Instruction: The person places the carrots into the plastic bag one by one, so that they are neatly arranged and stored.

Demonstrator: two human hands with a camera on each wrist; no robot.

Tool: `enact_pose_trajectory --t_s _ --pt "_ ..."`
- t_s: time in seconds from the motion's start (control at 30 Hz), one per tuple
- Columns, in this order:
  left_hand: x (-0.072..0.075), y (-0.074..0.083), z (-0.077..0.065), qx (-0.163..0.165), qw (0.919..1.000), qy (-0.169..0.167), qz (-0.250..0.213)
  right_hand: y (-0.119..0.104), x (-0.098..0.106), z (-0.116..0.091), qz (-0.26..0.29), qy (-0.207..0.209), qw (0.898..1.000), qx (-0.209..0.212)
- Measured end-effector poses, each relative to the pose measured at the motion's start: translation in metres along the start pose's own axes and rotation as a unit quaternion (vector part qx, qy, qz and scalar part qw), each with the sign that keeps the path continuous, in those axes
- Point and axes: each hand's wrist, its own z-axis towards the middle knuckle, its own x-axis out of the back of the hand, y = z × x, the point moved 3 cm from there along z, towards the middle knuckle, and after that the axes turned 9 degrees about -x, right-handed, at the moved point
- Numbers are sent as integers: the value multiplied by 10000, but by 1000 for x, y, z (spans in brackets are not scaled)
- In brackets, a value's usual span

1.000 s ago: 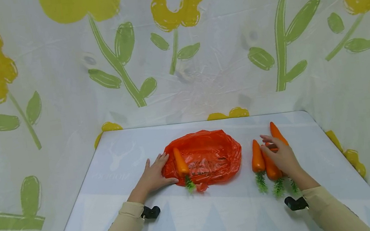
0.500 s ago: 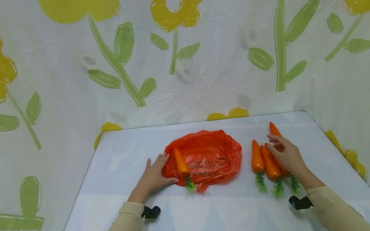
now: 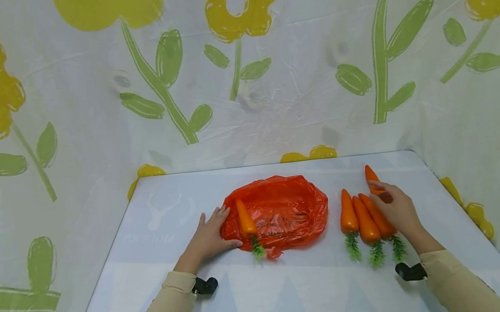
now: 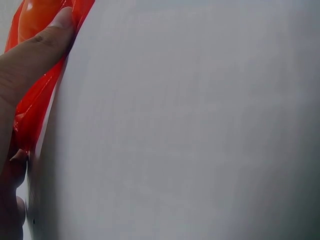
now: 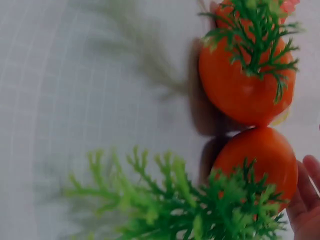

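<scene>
My left hand rests on the left edge of a red plastic bag, its fingers spread. In the left wrist view the thumb lies across the red plastic. An orange toy carrot with a green top lies on the bag's left part. Three more toy carrots, the left one, the middle one and the right one, lie side by side to the right. My right hand is over the far carrot, its fingertips at that carrot; its lower part is hidden.
The white table has pale printed triangles and ends at a back edge before a curtain with yellow flowers. The curtain also stands on both sides. Black wrist cameras sit at the left and right cuffs.
My right hand has moved rightward from over the middle carrot to the far carrot, uncovering the middle and right ones. The left hand, the bag and its carrot have stayed in place.
</scene>
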Motion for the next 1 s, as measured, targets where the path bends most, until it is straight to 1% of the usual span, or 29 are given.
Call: enact_pose_trajectory --t_s 0.2,0.47,0.73,0.87,1.0 --pt "-1 -1 1 21 10000 -12 -39 3 4 3 -139 152 9998 81" --pt "-3 -2 2 -22 10000 40 -7 6 6 8 -218 82 9995 -221" --pt "-1 0 1 -42 10000 56 -13 10 9 11 -280 146 9994 -125" --pt "-2 0 2 -68 10000 54 16 15 10 13 -238 141 9994 -219" --pt "-2 -1 2 -104 9999 48 12 20 8 16 -271 124 9986 -445"
